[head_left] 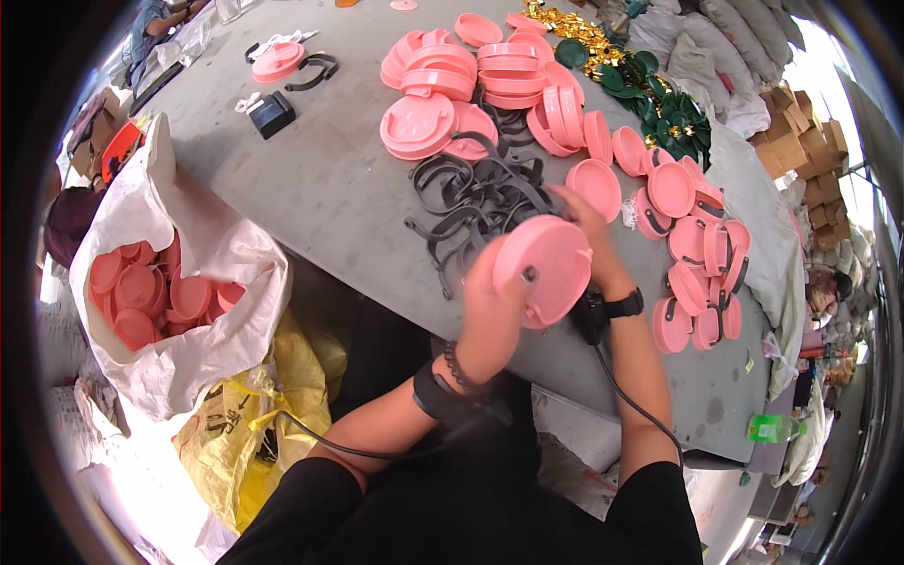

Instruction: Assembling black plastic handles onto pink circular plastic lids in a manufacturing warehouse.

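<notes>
A round pink plastic lid point(551, 268) is gripped at its left side by my left hand point(492, 325), its flat face turned up toward me. Beyond the lid, my right hand point(593, 226) reaches to the right edge of a tangled pile of dark grey strap handles point(485, 202). The lid partly covers that hand, and its fingers are slightly blurred, so whether they pinch a strap does not show. Just past it lies another pink lid point(595, 188). Several pink lids fitted with dark straps point(702, 254) form a group on the right.
Stacked pink lids point(433, 80) stand at the back of the grey table point(330, 198). Dark green lids point(678, 122) and gold pieces point(574, 33) lie behind. A white sack of pink lids point(202, 212) is at left. A small black box point(272, 115) and green bottle point(775, 428) also sit here.
</notes>
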Demonstrator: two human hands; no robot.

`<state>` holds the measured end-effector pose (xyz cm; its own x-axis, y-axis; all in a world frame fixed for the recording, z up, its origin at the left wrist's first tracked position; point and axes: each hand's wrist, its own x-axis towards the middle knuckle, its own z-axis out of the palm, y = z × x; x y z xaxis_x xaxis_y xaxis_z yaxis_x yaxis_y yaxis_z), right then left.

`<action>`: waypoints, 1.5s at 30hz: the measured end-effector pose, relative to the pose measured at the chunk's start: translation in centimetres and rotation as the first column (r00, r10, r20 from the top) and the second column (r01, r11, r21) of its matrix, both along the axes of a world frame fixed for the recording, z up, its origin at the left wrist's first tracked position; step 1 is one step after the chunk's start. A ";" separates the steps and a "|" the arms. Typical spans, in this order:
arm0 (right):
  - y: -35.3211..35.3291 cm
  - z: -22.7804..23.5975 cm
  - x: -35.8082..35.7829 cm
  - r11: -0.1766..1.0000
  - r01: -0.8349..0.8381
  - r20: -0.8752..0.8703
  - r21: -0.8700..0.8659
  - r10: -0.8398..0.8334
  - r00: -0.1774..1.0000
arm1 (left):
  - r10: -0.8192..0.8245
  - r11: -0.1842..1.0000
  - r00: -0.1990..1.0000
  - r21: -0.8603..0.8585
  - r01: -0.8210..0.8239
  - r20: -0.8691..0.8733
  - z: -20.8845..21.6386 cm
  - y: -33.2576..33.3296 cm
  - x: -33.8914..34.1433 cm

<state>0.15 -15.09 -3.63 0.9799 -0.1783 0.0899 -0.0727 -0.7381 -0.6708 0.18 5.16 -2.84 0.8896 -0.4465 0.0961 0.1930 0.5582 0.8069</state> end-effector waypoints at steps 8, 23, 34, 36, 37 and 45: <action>1.2 3.5 -2.7 0.736 0.366 0.105 0.569 -0.507 0.856 | -0.210 0.941 0.882 -0.331 0.066 -0.421 2.8 1.6 3.0; 8.5 8.3 -6.8 0.996 -0.020 0.395 -0.092 0.055 0.917 | -0.192 0.948 0.941 -0.299 0.105 -0.278 3.1 1.5 2.9; 10.4 8.0 -7.0 0.985 0.116 0.629 -0.128 -0.010 0.777 | -0.013 0.989 0.999 -0.150 0.008 -0.032 2.8 1.7 2.3; 10.3 8.9 -7.1 0.988 0.095 0.635 -0.121 0.004 0.772 | -0.098 0.989 0.995 -0.112 0.095 -0.026 3.1 2.2 2.9; 10.3 9.6 -7.2 0.982 0.026 0.571 -0.186 0.086 0.817 | -0.185 0.980 0.982 -0.075 0.183 -0.022 3.2 2.5 3.1; 11.1 10.4 -6.6 0.893 -0.087 0.378 -0.441 0.272 0.885 | -0.234 0.972 0.968 0.017 0.233 0.087 4.0 2.6 2.1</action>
